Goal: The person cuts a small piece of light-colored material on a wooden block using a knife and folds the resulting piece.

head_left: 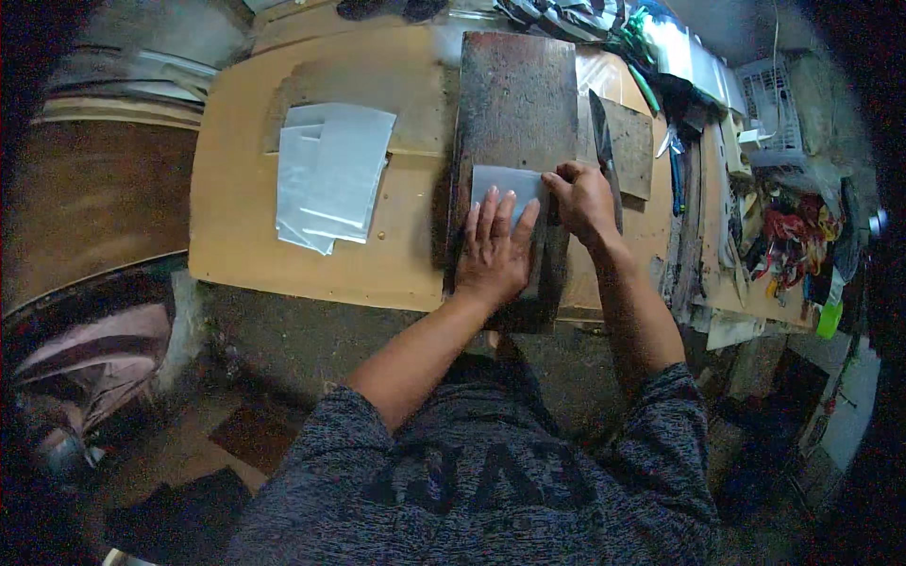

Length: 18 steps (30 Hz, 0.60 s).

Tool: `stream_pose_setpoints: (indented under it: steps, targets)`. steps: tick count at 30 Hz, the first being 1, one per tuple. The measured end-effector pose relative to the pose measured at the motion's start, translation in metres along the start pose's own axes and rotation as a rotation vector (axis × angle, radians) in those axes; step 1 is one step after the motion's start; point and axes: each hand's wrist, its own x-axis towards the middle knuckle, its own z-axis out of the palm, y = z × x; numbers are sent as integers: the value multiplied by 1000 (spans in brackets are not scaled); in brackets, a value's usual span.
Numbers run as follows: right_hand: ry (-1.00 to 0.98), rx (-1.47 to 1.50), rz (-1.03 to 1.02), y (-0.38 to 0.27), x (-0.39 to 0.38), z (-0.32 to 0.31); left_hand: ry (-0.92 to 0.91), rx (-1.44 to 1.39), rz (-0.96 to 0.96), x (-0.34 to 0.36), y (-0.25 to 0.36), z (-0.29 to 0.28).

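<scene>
A dark, worn wooden board [516, 104] lies lengthwise across the table, running toward me. On its near half rests a small pale translucent sheet [502, 177], perhaps plastic. My left hand [494, 250] presses flat on this sheet, fingers stretched and slightly apart. At the sheet's right edge, my right hand [582, 200] is closed, thumb and forefinger pinching near the corner. Just beyond the board's right side lies a knife [600, 132] with a dark blade, its lower part partly hidden behind my right hand. A loose stack of similar pale sheets [330, 174] sits left of the board.
The yellowish tabletop [241, 226] has a rounded left end. A small square wooden piece [630, 149] lies right of the knife. Farther right are scissors [671, 141], a white plastic basket [769, 99] and a tangle of red and yellow material [797, 236].
</scene>
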Motion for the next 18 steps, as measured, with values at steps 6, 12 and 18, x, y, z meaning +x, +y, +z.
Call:
stream_pose_setpoints:
  steps: [6, 12, 18]
  targets:
    - [4, 55, 16, -2, -1, 0, -45, 21, -9, 2, 1, -2]
    - [5, 51, 1, -1, 0, 1, -62, 43, -1, 0, -1, 1]
    - [0, 41, 3, 2, -1, -2, -105, 95, 16, 3, 1, -2]
